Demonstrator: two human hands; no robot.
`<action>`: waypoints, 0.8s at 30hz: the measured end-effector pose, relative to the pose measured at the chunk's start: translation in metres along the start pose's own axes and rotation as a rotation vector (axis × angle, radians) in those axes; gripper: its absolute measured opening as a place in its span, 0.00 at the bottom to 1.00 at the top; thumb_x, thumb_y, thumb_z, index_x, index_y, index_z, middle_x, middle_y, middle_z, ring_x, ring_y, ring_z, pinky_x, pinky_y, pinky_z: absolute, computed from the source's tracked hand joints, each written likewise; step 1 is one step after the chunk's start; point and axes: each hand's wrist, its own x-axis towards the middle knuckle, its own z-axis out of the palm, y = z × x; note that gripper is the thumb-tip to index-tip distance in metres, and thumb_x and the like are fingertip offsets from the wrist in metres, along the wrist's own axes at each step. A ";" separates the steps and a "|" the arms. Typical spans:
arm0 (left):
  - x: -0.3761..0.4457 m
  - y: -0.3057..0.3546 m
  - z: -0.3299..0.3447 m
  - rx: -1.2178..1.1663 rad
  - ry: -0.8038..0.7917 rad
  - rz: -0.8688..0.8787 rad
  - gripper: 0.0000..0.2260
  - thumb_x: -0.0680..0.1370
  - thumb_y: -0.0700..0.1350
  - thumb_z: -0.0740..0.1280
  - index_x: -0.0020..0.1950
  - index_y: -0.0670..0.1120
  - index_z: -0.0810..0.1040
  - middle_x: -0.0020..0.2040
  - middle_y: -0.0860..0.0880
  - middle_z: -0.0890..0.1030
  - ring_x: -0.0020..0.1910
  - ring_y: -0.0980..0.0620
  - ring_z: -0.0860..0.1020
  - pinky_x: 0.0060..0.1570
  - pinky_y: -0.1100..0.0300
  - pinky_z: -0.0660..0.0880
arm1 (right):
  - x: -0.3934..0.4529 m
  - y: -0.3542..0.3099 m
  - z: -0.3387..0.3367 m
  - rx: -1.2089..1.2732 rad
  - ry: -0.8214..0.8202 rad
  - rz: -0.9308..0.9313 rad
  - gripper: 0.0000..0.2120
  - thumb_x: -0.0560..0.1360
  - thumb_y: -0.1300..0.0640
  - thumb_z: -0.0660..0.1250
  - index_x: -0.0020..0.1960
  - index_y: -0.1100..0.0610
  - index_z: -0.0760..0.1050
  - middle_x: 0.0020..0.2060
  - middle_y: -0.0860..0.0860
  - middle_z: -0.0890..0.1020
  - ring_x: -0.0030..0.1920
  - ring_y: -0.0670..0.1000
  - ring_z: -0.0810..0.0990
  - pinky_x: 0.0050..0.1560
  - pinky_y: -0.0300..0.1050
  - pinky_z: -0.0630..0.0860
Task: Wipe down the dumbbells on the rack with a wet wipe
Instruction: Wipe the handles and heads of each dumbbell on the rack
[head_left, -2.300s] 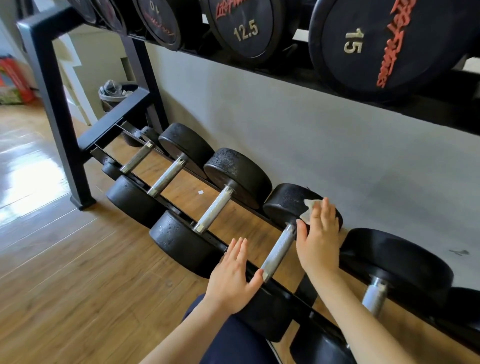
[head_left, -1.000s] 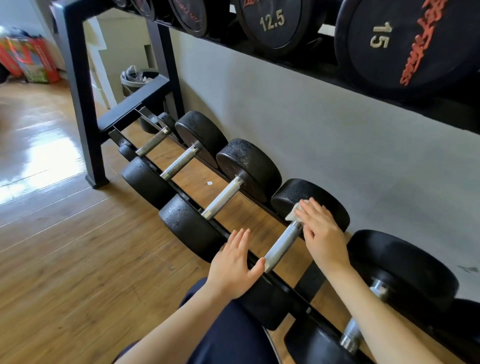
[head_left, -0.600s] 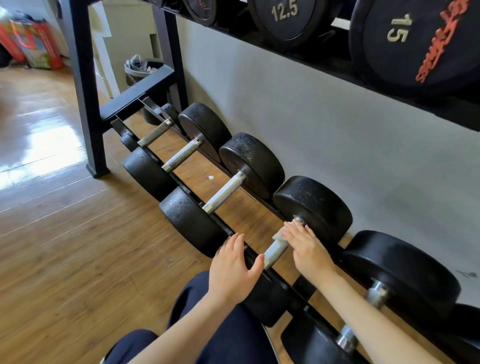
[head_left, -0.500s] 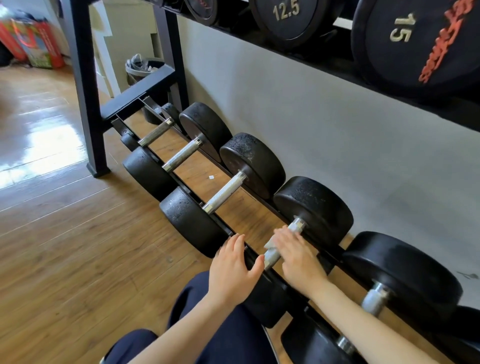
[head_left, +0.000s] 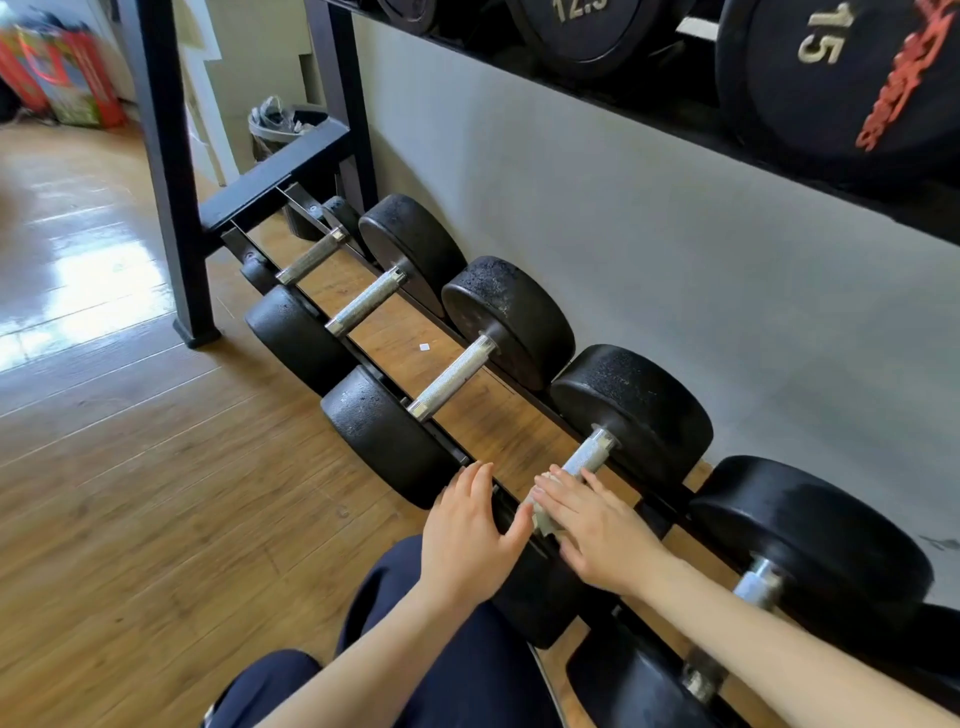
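The lower rack (head_left: 270, 179) holds a row of black dumbbells with knurled steel handles. My right hand (head_left: 597, 525) lies across the near end of one dumbbell's handle (head_left: 589, 454), its fingers nearly straight, pressing a white wet wipe (head_left: 540, 519) onto the steel. Only an edge of the wipe shows under the fingers. That dumbbell's far head (head_left: 634, 410) is uncovered. My left hand (head_left: 467, 530) rests flat on its near head (head_left: 540, 597), fingers straight and together.
Other dumbbells lie to the left (head_left: 452, 379) and right (head_left: 810, 540) on the same rails. The upper shelf carries larger ones marked 12.5 and 15 (head_left: 831, 67). A grey wall stands behind, a bin (head_left: 280, 124) at the far end, and wood floor (head_left: 130, 467) to the left.
My right hand has slid with the wipe from the far head down the handle to its near end. The left hand has stayed on the near head.
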 end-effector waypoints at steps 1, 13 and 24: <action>0.000 0.001 0.000 0.000 0.004 0.001 0.37 0.74 0.68 0.48 0.78 0.47 0.60 0.77 0.51 0.62 0.76 0.54 0.59 0.72 0.62 0.55 | 0.000 0.002 -0.001 -0.005 0.005 0.007 0.23 0.70 0.50 0.58 0.62 0.55 0.78 0.61 0.49 0.79 0.64 0.51 0.75 0.63 0.53 0.67; 0.001 0.000 0.002 0.032 -0.012 0.003 0.37 0.73 0.66 0.48 0.77 0.48 0.60 0.77 0.52 0.62 0.75 0.55 0.59 0.71 0.62 0.56 | 0.022 0.005 0.020 0.168 0.322 0.169 0.05 0.71 0.60 0.70 0.45 0.57 0.83 0.43 0.49 0.84 0.53 0.54 0.82 0.61 0.59 0.69; 0.000 0.000 0.002 0.025 0.014 0.009 0.44 0.67 0.70 0.39 0.76 0.48 0.63 0.76 0.52 0.63 0.75 0.55 0.60 0.71 0.63 0.56 | 0.011 0.007 0.018 -0.031 0.275 -0.113 0.16 0.74 0.57 0.57 0.52 0.57 0.82 0.51 0.51 0.83 0.58 0.53 0.80 0.59 0.53 0.75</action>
